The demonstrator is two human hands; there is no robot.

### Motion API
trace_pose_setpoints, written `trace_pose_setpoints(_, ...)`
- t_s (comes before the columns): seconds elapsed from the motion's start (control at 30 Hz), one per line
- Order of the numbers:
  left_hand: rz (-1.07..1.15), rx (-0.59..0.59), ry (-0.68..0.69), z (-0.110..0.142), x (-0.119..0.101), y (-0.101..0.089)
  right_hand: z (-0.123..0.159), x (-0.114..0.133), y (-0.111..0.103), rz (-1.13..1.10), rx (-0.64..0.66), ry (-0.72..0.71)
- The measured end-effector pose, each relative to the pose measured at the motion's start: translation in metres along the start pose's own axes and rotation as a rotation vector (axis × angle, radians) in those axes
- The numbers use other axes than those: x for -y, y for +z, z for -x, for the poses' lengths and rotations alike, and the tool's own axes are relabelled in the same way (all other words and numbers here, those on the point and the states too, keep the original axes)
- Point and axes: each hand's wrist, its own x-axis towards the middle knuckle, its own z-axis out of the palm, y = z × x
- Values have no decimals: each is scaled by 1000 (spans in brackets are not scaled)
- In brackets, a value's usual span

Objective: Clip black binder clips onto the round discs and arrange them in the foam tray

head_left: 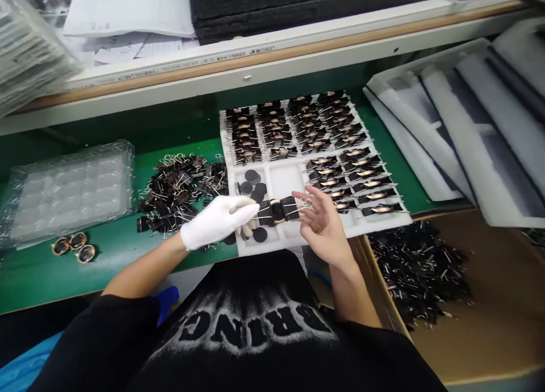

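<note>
My left hand (219, 221), in a white glove, pinches the wire handles of a black binder clip (264, 211). That clip bites one side of a small round piece (277, 211) with a gold rim and dark centre. A second black binder clip (291, 208) grips its other side. My right hand (323, 227) is bare, its fingers apart and slightly curled beside the second clip's wire handles; its thumb is clear of them. Below lies a white foam tray (283, 179), with several black discs (260, 234) in one compartment and rows of clipped gold-rimmed pieces (306, 125) in others.
A heap of binder clips (179, 187) lies left of the tray, near three gold-rimmed round pieces (78, 241) and clear plastic trays (72, 190). At right, a cardboard box (489, 318) holds many clips below leaning foam trays (443, 119). A shelf edge (238, 68) crosses the back.
</note>
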Motion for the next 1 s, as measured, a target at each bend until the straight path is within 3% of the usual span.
trace_pose_setpoints(0.07,-71,37,8,-8,-6,11,10,1,-8,-255,83,181)
trace_pose_setpoints(0.17,-284,110,88,-20,-18,28,20,-1,-15,-358,-21,284)
trace_pose_setpoints(0.3,-561,127,247,-33,-27,46,30,-7,-23,-341,-199,294)
trace_pose_setpoints(0.53,-679,105,405,-48,-31,74,50,-17,-54,-289,-247,217)
trace_pose_setpoints(0.63,-655,85,414,-58,-32,98,54,-24,-72,-63,-399,11)
trace_pose_setpoints(0.77,-866,-68,395,-75,-30,139,54,-38,-91,540,-671,-219)
trace_pose_setpoints(0.87,-1119,-175,375,-86,-25,161,51,-48,-97,836,-787,-262)
trace_pose_setpoints(1.0,-1275,-200,411,-96,-20,166,47,-58,-100,937,-808,-253)
